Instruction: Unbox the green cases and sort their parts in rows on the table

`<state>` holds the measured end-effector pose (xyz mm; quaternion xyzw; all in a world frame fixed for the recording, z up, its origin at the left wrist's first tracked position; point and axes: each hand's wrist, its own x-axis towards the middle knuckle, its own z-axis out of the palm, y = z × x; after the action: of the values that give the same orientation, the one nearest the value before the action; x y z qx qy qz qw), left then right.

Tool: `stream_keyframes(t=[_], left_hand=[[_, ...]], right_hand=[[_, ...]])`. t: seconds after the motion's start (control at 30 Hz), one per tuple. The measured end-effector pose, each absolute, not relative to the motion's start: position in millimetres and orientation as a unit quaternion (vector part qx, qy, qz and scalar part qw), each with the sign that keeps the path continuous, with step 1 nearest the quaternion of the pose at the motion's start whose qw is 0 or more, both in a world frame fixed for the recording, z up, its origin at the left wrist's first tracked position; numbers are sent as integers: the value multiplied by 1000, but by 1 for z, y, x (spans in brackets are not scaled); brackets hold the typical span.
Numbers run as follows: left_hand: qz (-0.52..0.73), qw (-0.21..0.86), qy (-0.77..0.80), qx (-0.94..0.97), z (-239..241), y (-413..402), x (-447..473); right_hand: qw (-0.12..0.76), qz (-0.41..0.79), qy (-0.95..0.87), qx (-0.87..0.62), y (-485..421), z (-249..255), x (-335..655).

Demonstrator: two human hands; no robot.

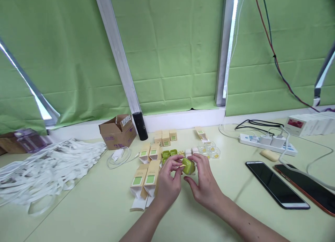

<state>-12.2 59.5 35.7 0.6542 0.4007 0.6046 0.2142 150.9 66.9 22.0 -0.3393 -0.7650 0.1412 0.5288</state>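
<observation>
A small glossy green rounded case (187, 166) is held up between my two hands over the table. At its left side, my left hand (170, 177) has thumb and forefinger pinched, and a small tan bit shows at the fingertips. My right hand (205, 181) curls its fingers against the case's right edge, with the thumb lower and apart. Just behind are open green cases (173, 152), partly hidden by my hands. Clear plastic pieces with yellow dots (211, 150) lie beyond my right hand. Tan boxes with green labels (151, 177) stand left of my left hand.
Further back are smaller tan boxes (165, 138), a brown carton (117, 133) and a black cylinder (140, 126). White straps (52, 165) heap at the left. Two phones (277, 184) and a power strip (267, 143) with cables lie at the right, near white boxes (300, 125).
</observation>
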Motion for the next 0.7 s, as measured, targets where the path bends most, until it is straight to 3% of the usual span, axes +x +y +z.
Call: stream_keyframes(t=[0.23,0.5,0.7], left_hand=[[583,215,431,654,34,60,-12],[702,357,384,482,46,79,-21],[716,427,382,399,44,87,-26]], right_hand=[[518,146,-768,-346,72,24,153],[502,232,-731,-401,84,26,163],[468,189,-742,-442,94,29,198]])
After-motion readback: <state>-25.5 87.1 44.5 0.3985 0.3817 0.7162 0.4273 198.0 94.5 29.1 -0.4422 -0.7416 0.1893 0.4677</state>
